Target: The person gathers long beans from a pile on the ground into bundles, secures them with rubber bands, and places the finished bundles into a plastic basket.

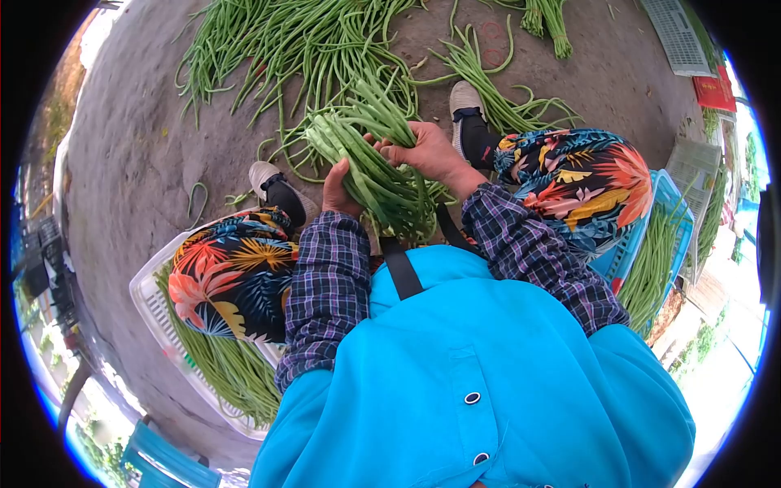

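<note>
A thick bunch of long green beans is held in front of my lap, folded so the loose ends hang toward me. My left hand is wrapped round the bunch from its left side. With fingers closed, my right hand grips a smaller part of the beans at the upper right of the bunch. The fingertips of both hands are partly hidden by the beans.
A large heap of long beans lies on the ground ahead, with a smaller pile to its right. Tied bundles lie farther off. A white crate and a blue crate, both holding beans, flank my legs. Red rings lie on the ground.
</note>
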### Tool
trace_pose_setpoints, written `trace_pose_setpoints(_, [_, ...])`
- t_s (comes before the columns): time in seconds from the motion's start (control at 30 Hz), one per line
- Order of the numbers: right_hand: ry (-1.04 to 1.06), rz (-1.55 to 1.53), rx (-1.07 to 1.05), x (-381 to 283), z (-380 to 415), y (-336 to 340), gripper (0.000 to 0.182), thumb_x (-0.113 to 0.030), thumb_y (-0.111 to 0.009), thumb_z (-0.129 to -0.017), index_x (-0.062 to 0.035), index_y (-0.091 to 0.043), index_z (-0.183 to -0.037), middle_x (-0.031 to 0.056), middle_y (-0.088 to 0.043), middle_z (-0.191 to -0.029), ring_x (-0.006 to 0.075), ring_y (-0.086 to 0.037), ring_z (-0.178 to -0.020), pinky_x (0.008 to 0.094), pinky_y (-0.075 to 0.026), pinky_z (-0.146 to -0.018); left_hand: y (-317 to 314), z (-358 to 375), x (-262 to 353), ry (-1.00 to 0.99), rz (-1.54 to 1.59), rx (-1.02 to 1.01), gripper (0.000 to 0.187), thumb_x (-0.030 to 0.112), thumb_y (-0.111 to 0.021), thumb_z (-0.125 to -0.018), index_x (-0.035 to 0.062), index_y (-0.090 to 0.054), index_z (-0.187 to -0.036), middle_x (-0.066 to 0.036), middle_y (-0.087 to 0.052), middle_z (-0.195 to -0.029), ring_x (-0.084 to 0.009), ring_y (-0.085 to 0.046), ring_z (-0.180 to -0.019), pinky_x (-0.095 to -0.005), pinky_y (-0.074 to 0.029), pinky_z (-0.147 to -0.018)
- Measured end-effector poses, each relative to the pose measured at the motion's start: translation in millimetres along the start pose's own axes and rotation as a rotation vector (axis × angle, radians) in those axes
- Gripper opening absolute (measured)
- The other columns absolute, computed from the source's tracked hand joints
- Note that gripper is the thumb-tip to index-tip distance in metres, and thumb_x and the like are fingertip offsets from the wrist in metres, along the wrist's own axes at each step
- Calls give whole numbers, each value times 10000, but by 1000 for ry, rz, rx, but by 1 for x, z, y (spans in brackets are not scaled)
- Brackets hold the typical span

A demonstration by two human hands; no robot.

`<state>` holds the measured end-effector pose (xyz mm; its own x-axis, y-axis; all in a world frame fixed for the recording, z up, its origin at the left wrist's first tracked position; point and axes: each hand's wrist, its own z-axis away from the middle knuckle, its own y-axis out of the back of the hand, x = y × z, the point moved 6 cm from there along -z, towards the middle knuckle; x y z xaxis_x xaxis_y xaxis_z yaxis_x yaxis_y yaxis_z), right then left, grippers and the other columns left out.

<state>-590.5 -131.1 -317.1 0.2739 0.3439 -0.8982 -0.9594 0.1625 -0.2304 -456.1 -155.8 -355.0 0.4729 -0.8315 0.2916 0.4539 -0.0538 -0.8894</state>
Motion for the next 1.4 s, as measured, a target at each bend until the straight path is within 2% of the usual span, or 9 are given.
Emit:
trace_pose_setpoints(0.07, [46, 76, -23, -2, 1, -5, 166, -24, -637, -790, 5, -633, -954, 39, -639, -879, 102, -592, -761, 231, -485, -673, 8, 1, 2, -41, -34, 77, 690, 332, -636, -732, 0, -378, -1279, -174, -504, -1197, -303, -549, -1044, -456, -438, -923])
trace_pose_setpoints(0.23, [-49, 271, -2, -3, 4, -7, 229, -65, -691, -737, -3, -643, -952, 24, -651, -834, 75, -579, -736, 226, -469, -677, 9, 3, -1, 0, -78, 30, 651, 343, -632, -745, 1, -415, -1254, -164, -543, -1165, -294, -566, -1021, -437, -458, -904])
trace_pose_setpoints(0.47, [25, 458, 91, -9, 6, -4, 225, -86, -694, -714, -8, -648, -920, 29, -656, -786, 73, -580, -706, 239, -467, -659, 12, 2, -7, 96, -103, 5, 626, 343, -632, -752, 5, -430, -1238, -161, -554, -1147, -289, -575, -997, -426, -470, -884])
trace_pose_setpoints(0.77, [-73, 87, 121, 2, -5, 14, 238, -83, -653, -732, -2, -606, -951, 18, -635, -810, 67, -541, -638, 241, -442, -585, -7, 5, -1, -19, -69, 5, 739, 324, -639, -704, 32, -344, -1314, -170, -494, -1214, -290, -522, -1081, -413, -420, -951])
trace_pose_setpoints(0.83, [-35, 133, 111, -3, -7, 16, 223, -97, -640, -746, -23, -580, -947, 22, -625, -815, 67, -537, -643, 230, -431, -576, -10, 3, 0, 5, -71, -5, 760, 341, -655, -682, 56, -344, -1314, -182, -457, -1256, -322, -500, -1110, -439, -405, -967])
trace_pose_setpoints(1.0, [10, -83, 4, 4, -8, 15, 215, -116, -610, -818, 7, -556, -986, 61, -639, -820, 100, -587, -674, 223, -470, -615, -15, 1, -2, -4, 11, -45, 767, 362, -654, -683, 99, -326, -1324, -233, -352, -1333, -402, -455, -1147, -507, -379, -978])
trace_pose_setpoints(1.2, [1, -129, 54, -1, -3, 15, 203, -66, -627, -806, 9, -546, -975, 51, -625, -789, 105, -578, -641, 215, -456, -509, -22, 5, 2, -11, -30, -25, 774, 350, -661, -682, 90, -320, -1326, -244, -357, -1325, -397, -460, -1142, -511, -389, -968])
trace_pose_setpoints(1.3, [-30, -6, 27, -3, -1, 10, 206, -47, -659, -768, -8, -566, -948, 19, -606, -764, 90, -555, -645, 223, -458, -563, -12, 2, 1, 1, -57, -25, 777, 337, -664, -682, 76, -317, -1326, -244, -363, -1322, -377, -462, -1150, -484, -392, -973])
trace_pose_setpoints(1.4, [77, 181, -73, -9, 1, -1, 177, 9, -652, -741, -2, -568, -897, 13, -626, -843, 70, -559, -753, 223, -460, -706, 3, 2, -1, -23, -49, 26, 778, 326, -663, -686, 57, -314, -1327, -240, -378, -1314, -350, -468, -1153, -457, -392, -978])
